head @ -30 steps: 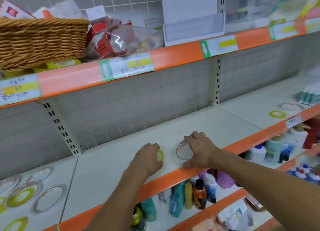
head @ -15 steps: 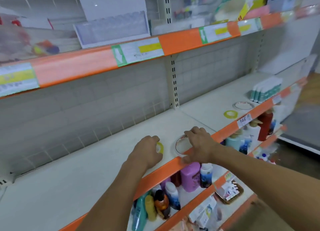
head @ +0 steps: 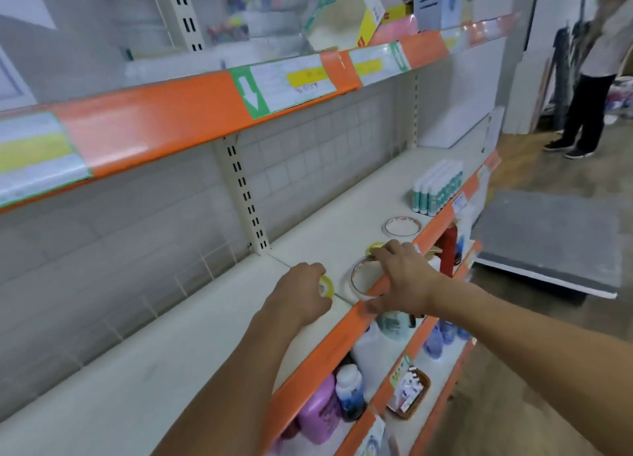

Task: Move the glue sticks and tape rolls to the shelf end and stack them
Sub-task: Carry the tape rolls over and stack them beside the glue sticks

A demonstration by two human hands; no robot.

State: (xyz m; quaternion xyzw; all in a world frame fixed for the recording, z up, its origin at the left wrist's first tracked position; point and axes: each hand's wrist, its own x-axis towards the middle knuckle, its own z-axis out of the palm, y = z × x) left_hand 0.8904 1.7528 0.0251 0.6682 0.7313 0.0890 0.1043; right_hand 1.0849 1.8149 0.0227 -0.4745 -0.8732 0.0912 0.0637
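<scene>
My left hand [head: 301, 293] is closed around a small yellow tape roll [head: 326, 287] on the white shelf [head: 191, 353]. My right hand [head: 402, 277] grips a large clear tape roll [head: 359, 277] at the shelf's front edge, fingers over its far rim. A second yellow tape roll [head: 375, 248] peeks out just beyond my right fingers. Farther right another large clear tape roll [head: 401, 226] lies flat. A block of white and teal glue sticks [head: 436, 190] stands near the shelf's right end.
An orange-edged shelf [head: 191, 102] with price labels hangs above. Bottles [head: 320, 412] and a small basket [head: 411, 392] fill the lower shelves. A grey platform [head: 548, 239] sits on the floor at right, and a person [head: 589, 89] stands beyond it.
Both hands have slid their tape rolls rightward along the shelf, and my view has swung right. The glue sticks and the far tape rolls are now much closer.
</scene>
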